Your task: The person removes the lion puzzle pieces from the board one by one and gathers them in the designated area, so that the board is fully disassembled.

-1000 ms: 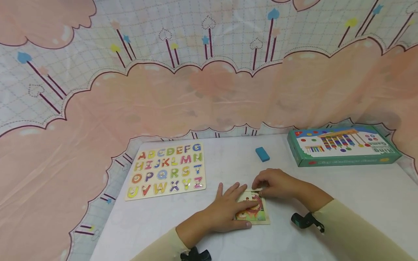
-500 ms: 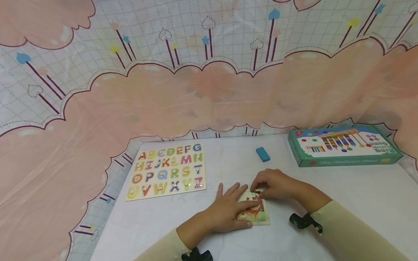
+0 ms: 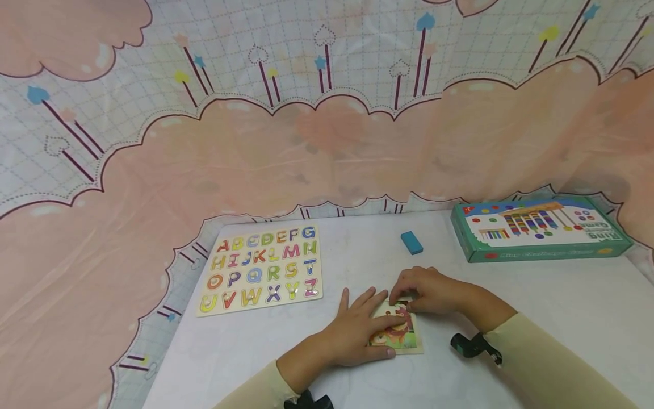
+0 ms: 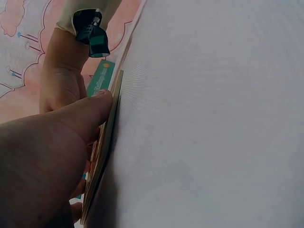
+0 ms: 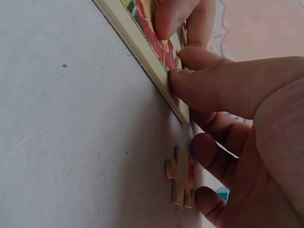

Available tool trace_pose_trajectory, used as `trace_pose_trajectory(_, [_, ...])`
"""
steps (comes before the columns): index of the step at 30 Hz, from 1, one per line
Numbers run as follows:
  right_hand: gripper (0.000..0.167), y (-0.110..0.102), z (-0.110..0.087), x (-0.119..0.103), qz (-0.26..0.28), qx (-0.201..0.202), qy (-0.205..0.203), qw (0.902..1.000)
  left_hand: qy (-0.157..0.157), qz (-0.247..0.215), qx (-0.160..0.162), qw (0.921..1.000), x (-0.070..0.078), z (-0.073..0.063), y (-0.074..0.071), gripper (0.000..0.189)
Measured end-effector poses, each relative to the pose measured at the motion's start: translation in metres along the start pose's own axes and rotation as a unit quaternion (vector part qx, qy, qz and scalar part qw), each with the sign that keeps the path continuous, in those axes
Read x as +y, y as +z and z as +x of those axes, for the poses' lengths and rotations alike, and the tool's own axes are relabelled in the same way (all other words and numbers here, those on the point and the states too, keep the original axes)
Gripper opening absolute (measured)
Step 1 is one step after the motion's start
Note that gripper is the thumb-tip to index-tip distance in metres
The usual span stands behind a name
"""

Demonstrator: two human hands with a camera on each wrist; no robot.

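A small wooden jigsaw puzzle [image 3: 394, 339] with a colourful cartoon picture lies on the white table. My left hand [image 3: 352, 329] rests across its left side with fingers spread; in the left wrist view the thumb [image 4: 90, 111] lies along the board's edge [image 4: 102, 156]. At the top right corner my right hand [image 3: 431, 291] bends over the board, thumb and forefinger pinching a puzzle piece [image 5: 177, 62] that they mostly cover. Beneath its other fingers, in the right wrist view, a loose puzzle piece [image 5: 183, 178] is beside the board, hidden in the head view.
Left of the hands lies an alphabet board [image 3: 263, 270] with coloured letters. A blue block [image 3: 411, 242] sits behind the right hand. At the back right stands a green game box [image 3: 541, 233]. A patterned cloth [image 3: 327, 153] hangs behind the table.
My right hand has shifted slightly left along the puzzle's top edge, its fingers still at the corner. The left hand stays in place on the board.
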State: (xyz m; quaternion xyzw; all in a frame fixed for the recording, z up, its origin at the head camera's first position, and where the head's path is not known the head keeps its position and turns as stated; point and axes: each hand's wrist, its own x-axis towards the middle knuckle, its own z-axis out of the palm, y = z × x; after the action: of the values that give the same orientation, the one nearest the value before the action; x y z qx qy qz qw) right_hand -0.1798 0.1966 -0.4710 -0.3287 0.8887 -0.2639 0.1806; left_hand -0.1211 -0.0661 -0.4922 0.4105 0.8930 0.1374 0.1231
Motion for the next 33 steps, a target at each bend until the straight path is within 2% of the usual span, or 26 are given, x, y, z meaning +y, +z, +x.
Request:
trace_pose_trajectory(13, [0.026, 0.0, 0.002, -0.009, -0.015, -0.019, 0.009, 0.9997, 0.002, -0.015, 0.004, 0.9999, 0.0, -0.001, 0.003, 0.063])
trace_pose_trajectory(17, [0.024, 0.001, 0.002, -0.009, -0.019, -0.018, 0.014, 0.9996, 0.003, -0.016, 0.001, 0.9999, -0.001, 0.0, 0.003, 0.063])
trace_pose_trajectory(27, [0.026, 0.0, 0.001, -0.009, -0.029, 0.0, -0.006, 0.9996, 0.005, -0.012, -0.001, 0.9999, -0.001, 0.0, 0.002, 0.063])
trace_pose_trajectory(33, [0.023, -0.001, 0.001, -0.009, -0.029, -0.002, -0.007, 0.9996, 0.002, -0.01, -0.002, 0.9999, -0.001, 0.0, 0.002, 0.063])
